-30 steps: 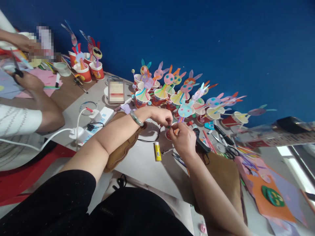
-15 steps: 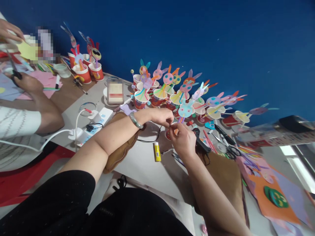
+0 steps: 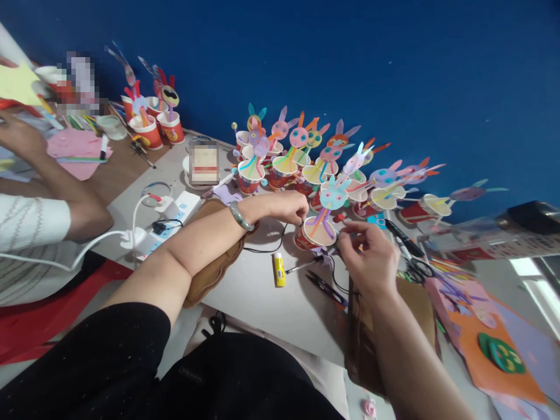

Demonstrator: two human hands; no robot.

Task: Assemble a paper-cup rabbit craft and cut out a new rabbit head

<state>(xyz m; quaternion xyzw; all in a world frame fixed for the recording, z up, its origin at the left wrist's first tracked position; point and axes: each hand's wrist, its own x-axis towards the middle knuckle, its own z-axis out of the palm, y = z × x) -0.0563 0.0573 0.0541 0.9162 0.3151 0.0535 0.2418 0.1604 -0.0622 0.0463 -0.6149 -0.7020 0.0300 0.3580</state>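
My left hand [image 3: 289, 206], a bracelet on its wrist, hangs just above the left rim of a red paper cup [image 3: 312, 236]. Its fingers are curled down and pressed together around something small that I cannot make out. A light-blue paper rabbit [image 3: 333, 197] on purple legs rises from this cup. To the cup's right, my right hand [image 3: 371, 254] has its fingers bent, and what they close on is hidden behind them. In front lie a yellow glue stick [image 3: 279, 270], a pen [image 3: 301, 265] and a dark slim tool [image 3: 326, 289].
Several cups with paper rabbits [image 3: 284, 172] stand along the blue wall. Scissors [image 3: 417, 268] and a clear bottle [image 3: 494, 236] are at the right, a power strip [image 3: 168, 221] at the left. Another person's arm [image 3: 79, 210] is at the far left.
My right hand has moved right, away from my left hand, uncovering the cup with the light-blue rabbit. It now covers where a black glue gun showed. My left hand stays in place.
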